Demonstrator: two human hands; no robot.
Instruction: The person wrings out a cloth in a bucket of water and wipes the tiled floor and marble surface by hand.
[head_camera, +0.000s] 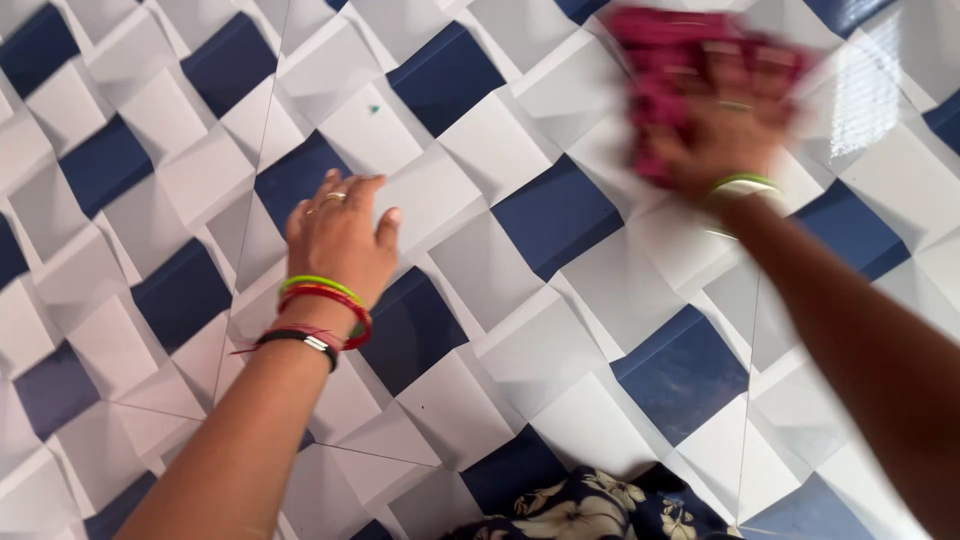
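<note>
Pink cloth (665, 75), blurred, clutched in right hand (725, 120), pressed on blue-and-white tiled surface (560, 215). Left hand (340, 240) well left of cloth, lying flat on the tiles, fingers together, holding nothing. Bangles (325, 300) on left wrist. Floral fabric (590, 510) below the cloth, at bottom edge.

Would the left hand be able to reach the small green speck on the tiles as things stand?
Probably yes: the left hand lies flat on the tiled surface, and nothing sits between it and the green speck just beyond its fingers.

View: head camera, worn by the person; looked down along both forearms
Facing: the blue-and-white tiled surface (560, 215)
Nearness: close; tiles filled the frame
Shared: single view only
</note>
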